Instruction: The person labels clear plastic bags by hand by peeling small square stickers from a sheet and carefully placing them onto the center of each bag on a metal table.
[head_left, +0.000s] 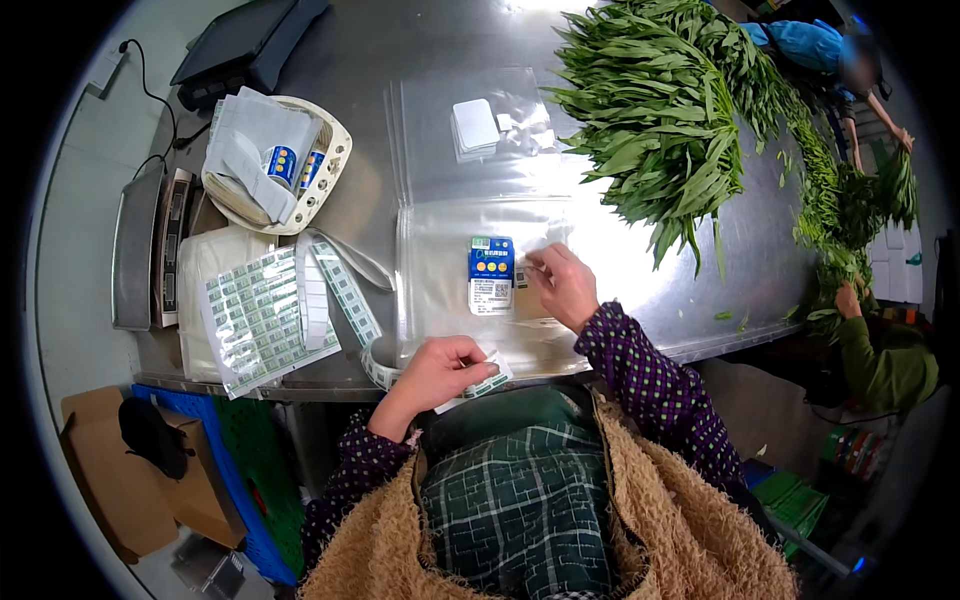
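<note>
A stack of clear plastic bags (442, 330) lies flat on the metal table in front of me. On the top bag is a blue and white printed label (492, 277). My right hand (564, 285) is just right of that label, thumb and fingers pinched near a small sticker (521, 278); whether it grips the sticker is unclear. My left hand (446, 371) holds the end of a strip of small green and white stickers (489, 384) at the table's front edge. The strip (349, 292) curls away to the left.
Left are a sticker sheet (266, 319), a white plastic basket (341, 154) of papers and label rolls, and a black scale (240, 49). Blank white cards (475, 127) lie on bags farther back. Leafy greens (660, 135) cover the right; two people (889, 367) handle greens beyond.
</note>
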